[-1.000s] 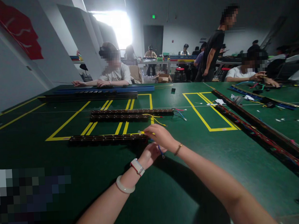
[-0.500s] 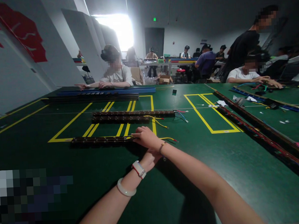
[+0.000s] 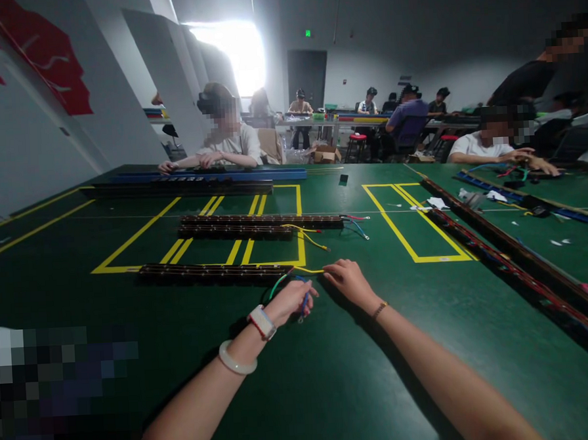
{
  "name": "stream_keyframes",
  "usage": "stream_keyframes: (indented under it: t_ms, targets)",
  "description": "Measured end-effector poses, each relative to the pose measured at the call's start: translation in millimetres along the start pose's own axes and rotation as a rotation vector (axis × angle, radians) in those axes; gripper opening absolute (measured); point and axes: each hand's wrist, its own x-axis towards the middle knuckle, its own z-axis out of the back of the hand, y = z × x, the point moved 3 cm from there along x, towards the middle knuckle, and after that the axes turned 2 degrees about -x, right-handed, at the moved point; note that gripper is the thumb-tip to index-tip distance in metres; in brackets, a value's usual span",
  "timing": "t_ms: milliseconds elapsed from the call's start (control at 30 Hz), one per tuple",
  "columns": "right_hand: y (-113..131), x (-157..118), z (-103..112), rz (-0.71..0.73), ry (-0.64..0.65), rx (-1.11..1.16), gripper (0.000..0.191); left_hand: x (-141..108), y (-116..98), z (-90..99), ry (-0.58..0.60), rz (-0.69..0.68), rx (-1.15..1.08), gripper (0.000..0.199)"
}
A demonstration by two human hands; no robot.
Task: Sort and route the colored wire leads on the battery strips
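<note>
A dark rail (image 3: 212, 272) with thin copper-coloured lines lies across the green table in front of me. Coloured wires come out of its right end. My right hand (image 3: 349, 281) has its fingertips pinched on the end of the yellow wire (image 3: 307, 270). Just below the rail's end, my left hand (image 3: 289, 301), with a watch on its wrist, is closed around the blue wire (image 3: 305, 303). The green wire (image 3: 276, 285) runs from the rail down to this hand; whether it is gripped too is hidden.
Two similar rails (image 3: 259, 223) with loose wires lie farther back. Long dark and blue bars (image 3: 198, 179) are at the far edge. On the right stretch long wired rails (image 3: 513, 261) and paper scraps (image 3: 437, 202). Yellow tape (image 3: 414, 259) marks the table (image 3: 332, 389). Co-workers sit opposite.
My right hand has moved right, off the rail's end to the yellow wire's tip. The hands no longer overlap. My left hand has shifted slightly left and up, and the blue and green wires now show.
</note>
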Motion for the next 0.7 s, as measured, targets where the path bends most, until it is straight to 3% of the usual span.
stream_keyframes:
  t_ms: [133,233,333,467,600,700]
  targets:
    - [2.8,-1.0,-5.5,-0.002,0.036,-0.027,0.024,-3.8,-5.2,11.2,0.020,0.059,0.332,0.043]
    - [3.0,1.0,-6.0,-0.016,0.041,-0.013,0.023,-5.7,-2.7,17.0,-0.069,0.077,0.457,0.045]
    - [2.1,0.6,-5.9,-0.022,0.043,-0.014,0.023,-8.5,-4.2,16.8,-0.219,-0.039,0.433,0.041]
    - [2.1,-1.5,-6.3,-0.015,0.047,-0.029,0.027,-19.2,-13.3,9.3,-0.335,-0.166,0.451,0.039]
    - [2.0,-2.1,-7.1,-0.012,0.044,-0.015,0.027,-45.2,-29.5,3.2,-0.386,-0.237,0.858,0.041]
    - [1.4,-2.2,-6.9,-0.029,0.040,0.018,0.025,-67.8,-40.0,11.2,-0.412,-0.262,1.038,0.039]
